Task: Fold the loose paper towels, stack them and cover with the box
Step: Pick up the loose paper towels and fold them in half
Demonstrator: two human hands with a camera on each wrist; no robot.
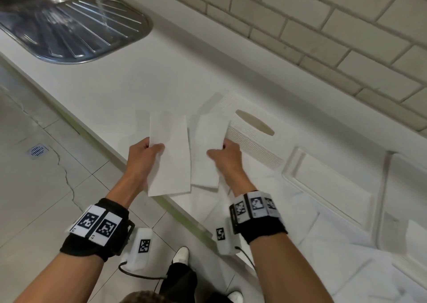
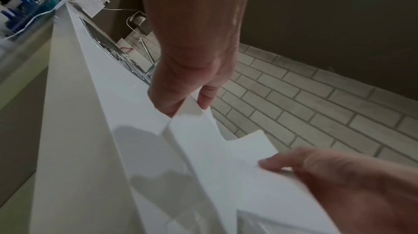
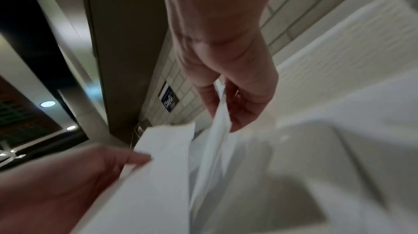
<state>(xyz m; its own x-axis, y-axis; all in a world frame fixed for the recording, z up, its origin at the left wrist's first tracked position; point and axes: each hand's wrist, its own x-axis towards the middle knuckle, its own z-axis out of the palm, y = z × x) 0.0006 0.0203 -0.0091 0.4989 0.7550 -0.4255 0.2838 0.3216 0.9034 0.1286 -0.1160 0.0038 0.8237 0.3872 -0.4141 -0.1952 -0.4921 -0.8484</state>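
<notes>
White worktop, steel sink drainer at its far-left end, grey brick-tile wall behind, tiled floor with drain below. Left hand grip pinching 1 folded paper towel, right hand grip pinching another, both over the near edge. White slotted box by the wall, loose towels spread at right.
</notes>
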